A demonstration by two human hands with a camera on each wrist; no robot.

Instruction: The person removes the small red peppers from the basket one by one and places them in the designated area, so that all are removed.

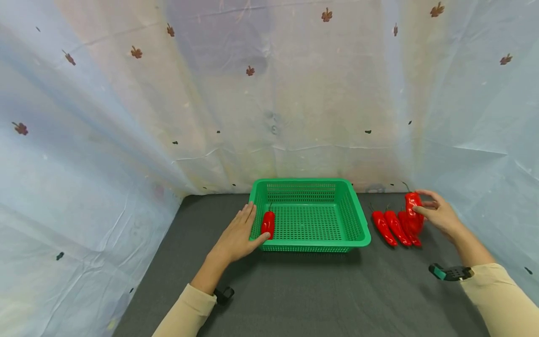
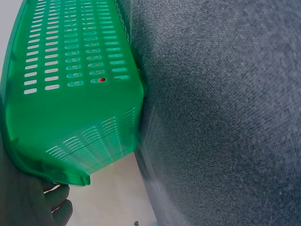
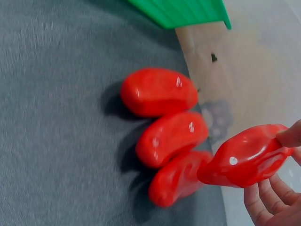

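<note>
My right hand (image 1: 439, 214) pinches a red chili pepper (image 3: 247, 155) between thumb and fingers, lifted above the table, its stem pointing up and away. Below and left of it lie three more glossy red peppers (image 1: 384, 229), side by side and close together. The left hand (image 1: 239, 234) rests on the left rim of a green plastic basket (image 1: 311, 244), fingers straight along the side and thumb over the front corner. Inside the basket, by its left wall, lies one red pepper (image 1: 268, 224). In the left wrist view the fingertips (image 2: 63, 213) show past the basket's far corner.
A dark grey cloth (image 1: 294, 295) covers the table. Pale plastic sheeting (image 1: 294, 103) with leaf prints hangs behind the table and along both sides. The basket stands near the back edge, left of the loose peppers.
</note>
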